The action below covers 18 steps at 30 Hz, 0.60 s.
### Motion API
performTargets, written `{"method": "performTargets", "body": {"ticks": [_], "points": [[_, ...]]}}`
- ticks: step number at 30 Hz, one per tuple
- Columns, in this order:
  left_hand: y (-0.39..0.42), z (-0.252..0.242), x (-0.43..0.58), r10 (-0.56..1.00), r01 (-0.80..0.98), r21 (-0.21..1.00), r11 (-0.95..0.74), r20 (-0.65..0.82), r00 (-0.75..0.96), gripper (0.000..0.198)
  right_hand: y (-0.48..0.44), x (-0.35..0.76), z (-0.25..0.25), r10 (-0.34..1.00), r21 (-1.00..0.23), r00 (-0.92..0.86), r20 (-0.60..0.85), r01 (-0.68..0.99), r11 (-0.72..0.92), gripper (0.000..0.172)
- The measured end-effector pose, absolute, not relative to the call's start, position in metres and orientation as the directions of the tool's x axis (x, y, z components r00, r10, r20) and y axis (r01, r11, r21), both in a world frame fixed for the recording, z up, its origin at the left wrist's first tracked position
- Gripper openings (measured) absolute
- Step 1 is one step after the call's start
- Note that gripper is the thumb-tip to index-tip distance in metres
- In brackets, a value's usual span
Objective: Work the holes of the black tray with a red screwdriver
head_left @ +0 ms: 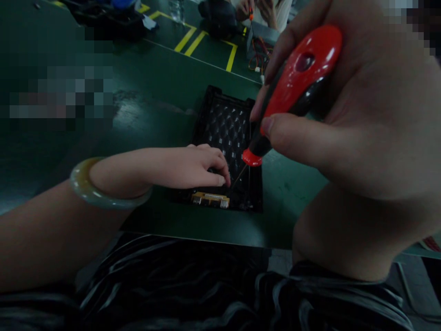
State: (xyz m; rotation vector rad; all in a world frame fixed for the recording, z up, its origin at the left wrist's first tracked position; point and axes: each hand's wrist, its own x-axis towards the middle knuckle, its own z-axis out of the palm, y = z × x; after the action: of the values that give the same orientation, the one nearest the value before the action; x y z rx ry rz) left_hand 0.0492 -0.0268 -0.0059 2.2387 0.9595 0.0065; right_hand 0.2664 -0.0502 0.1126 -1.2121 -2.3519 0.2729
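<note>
My right hand (351,115) is wrapped around a screwdriver (299,78) with a red and black handle. The tool slants down to the left, its thin shaft ending beside my left fingertips. My left hand (206,168) rests over a black plastic casing (253,184), thumb and fingers pinched together close to the screwdriver's tip. Whatever those fingers hold, if anything, is too small or hidden to make out. Along the casing's near edge sits a small orange-yellow circuit board (211,199) with metal connectors. A patterned black panel with small pale marks fills the casing's middle.
The green table (155,110) carries yellow tape lines (186,41). Black bins (103,18) stand at the back left, near a clear bottle (177,11). Across the table, another person's hands (245,9) are beside a metal box with coloured cables (260,55).
</note>
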Motion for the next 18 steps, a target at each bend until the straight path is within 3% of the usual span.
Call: {"method": "performTargets", "body": {"ticks": [8, 13, 18], "points": [[-0.027, -0.004, 0.048, 0.624, 0.629, 0.586, -0.511, -0.25, 0.74, 0.028, -0.049, 0.261, 0.109, 0.814, -0.481, -0.499, 0.299, 0.658, 0.58, 0.031], [-0.024, -0.012, 0.045, 0.636, 0.633, 0.541, -0.554, -0.215, 0.741, 0.023, -0.044, 0.259, 0.101, 0.819, -0.389, -0.452, 0.355, 0.725, 0.569, 0.031], [-0.022, -0.017, 0.043, 0.626, 0.633, 0.525, -0.569, -0.223, 0.747, 0.026, -0.037, 0.256, 0.099, 0.874, -0.395, -0.366, 0.321, 0.786, 0.475, 0.021]]}}
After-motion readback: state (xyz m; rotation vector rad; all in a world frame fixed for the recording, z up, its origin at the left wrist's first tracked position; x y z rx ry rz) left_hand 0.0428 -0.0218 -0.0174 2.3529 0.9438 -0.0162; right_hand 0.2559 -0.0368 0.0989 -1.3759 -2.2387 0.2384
